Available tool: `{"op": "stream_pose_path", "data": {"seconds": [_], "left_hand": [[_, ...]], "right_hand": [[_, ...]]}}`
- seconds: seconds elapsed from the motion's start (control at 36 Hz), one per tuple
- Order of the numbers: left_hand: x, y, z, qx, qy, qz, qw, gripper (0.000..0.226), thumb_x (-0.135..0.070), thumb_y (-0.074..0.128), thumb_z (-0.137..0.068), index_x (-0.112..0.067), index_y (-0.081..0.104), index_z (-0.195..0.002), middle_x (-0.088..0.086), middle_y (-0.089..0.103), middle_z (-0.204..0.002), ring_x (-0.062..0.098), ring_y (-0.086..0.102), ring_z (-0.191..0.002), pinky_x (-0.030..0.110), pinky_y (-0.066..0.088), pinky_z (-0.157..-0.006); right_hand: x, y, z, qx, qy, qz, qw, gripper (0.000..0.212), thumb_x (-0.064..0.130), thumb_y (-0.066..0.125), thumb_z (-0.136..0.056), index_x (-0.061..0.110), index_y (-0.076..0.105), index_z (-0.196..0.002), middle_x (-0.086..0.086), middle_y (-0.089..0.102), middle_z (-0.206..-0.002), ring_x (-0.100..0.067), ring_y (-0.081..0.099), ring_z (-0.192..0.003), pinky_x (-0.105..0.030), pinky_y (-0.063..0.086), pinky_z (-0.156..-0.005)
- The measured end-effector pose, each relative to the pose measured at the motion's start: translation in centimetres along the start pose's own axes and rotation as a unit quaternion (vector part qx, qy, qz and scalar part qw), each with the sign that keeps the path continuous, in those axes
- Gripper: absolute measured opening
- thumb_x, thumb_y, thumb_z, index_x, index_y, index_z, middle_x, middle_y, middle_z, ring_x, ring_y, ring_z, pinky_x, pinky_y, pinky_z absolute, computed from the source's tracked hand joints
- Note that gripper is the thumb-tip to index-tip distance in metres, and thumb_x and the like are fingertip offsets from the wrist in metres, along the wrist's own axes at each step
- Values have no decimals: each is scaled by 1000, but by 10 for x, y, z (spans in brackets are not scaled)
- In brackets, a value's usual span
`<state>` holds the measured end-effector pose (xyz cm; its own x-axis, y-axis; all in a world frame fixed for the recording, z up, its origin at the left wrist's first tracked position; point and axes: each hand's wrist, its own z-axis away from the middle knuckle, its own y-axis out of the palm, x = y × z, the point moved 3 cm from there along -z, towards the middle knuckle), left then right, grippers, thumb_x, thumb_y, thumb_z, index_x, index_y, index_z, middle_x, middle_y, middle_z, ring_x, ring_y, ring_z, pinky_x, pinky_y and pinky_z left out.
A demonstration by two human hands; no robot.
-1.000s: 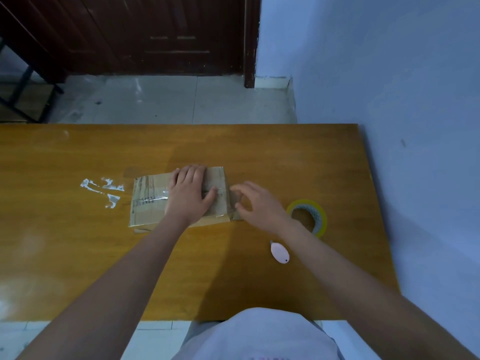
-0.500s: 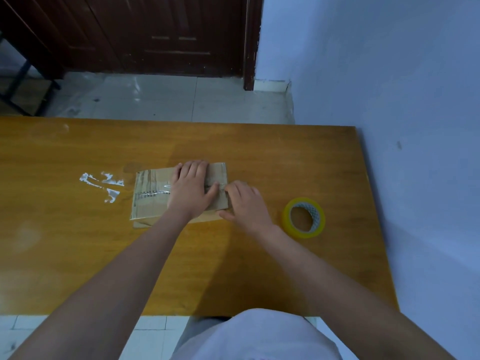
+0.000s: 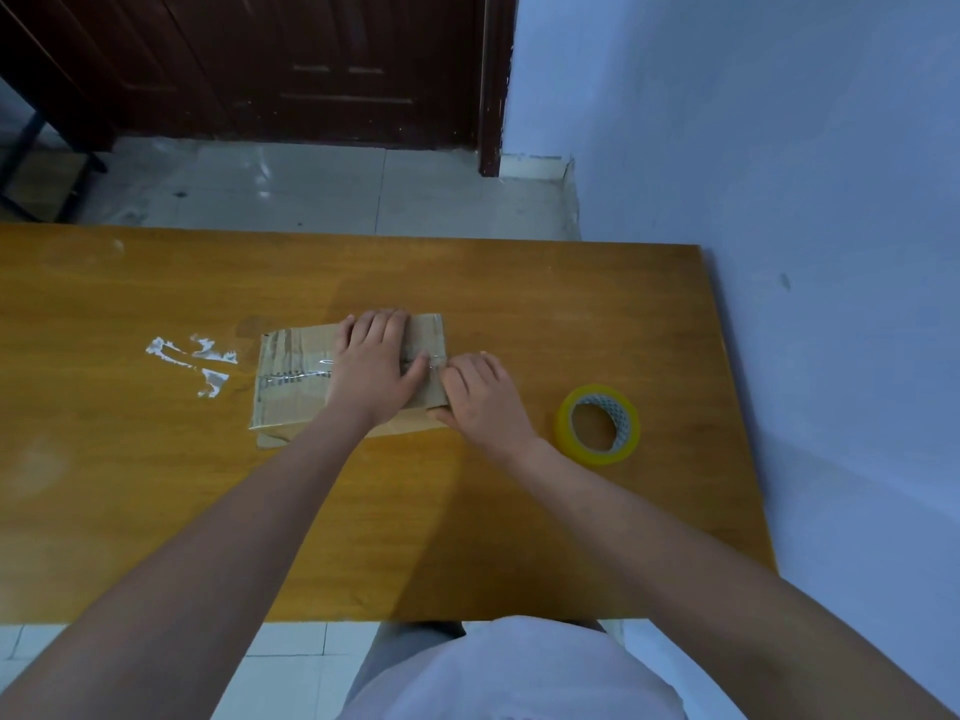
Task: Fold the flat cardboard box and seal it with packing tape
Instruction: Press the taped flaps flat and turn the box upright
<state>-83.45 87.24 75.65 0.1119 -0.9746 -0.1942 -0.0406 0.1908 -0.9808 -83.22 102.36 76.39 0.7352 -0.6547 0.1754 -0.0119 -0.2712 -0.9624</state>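
A small brown cardboard box (image 3: 291, 379) lies on the wooden table (image 3: 545, 288), with a strip of clear tape along its top seam. My left hand (image 3: 376, 368) rests flat on the box's top, fingers straight and pointing away from me. My right hand (image 3: 483, 397) is at the box's right end. Its bent fingers press against that end where the tape strip runs off, and the thumb touches the near right corner. A yellow roll of packing tape (image 3: 597, 426) lies flat on the table, to the right of my right hand.
Scraps of clear tape (image 3: 195, 358) are stuck to the table left of the box. A blue wall (image 3: 831, 252) runs along the table's right edge. Beyond the far edge are a tiled floor and a dark wooden door (image 3: 322, 70).
My right hand has moved left from beside the box and closed in on its right end. A small pink object near the tape roll is now hidden by my right arm. The left hand stayed put.
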Motion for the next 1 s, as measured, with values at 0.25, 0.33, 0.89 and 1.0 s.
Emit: {"op": "stream_pose_path", "data": {"seconds": [0.25,0.33,0.89,1.0], "left_hand": [[0,0,0,-6,-2,7,1000,72,-56,22,-82,-9,44,-132,9,51,-130,27,39,-126,42,14,-111],[0,0,0,-6,-3,10,1000,72,-56,22,-82,-9,44,-132,9,51,-131,27,39,-126,42,14,-111],[1,2,-1,-15,-1,11,1000,69,-56,24,-83,-10,44,-130,8,51,-131,27,39,-126,42,15,-111],[2,3,-1,-13,1,9,1000,68,-56,25,-84,-11,44,-131,8,51,-130,26,39,-126,43,15,-112]], "right_hand": [[-4,5,0,67,24,-28,997,54,31,72,-77,0,55,-118,-18,57,-119,-32,52,-116,-50,27,-111],[0,6,-1,54,31,2,998,50,32,73,-76,2,57,-112,-16,60,-113,-30,56,-110,-52,32,-108],[-19,2,15,-3,20,-106,994,39,20,79,-71,4,65,-103,-13,67,-104,-29,64,-97,-38,50,-81],[-14,-3,11,-48,-11,-66,997,26,19,84,-64,7,67,-79,-8,69,-81,-24,67,-77,-29,51,-68]]}}
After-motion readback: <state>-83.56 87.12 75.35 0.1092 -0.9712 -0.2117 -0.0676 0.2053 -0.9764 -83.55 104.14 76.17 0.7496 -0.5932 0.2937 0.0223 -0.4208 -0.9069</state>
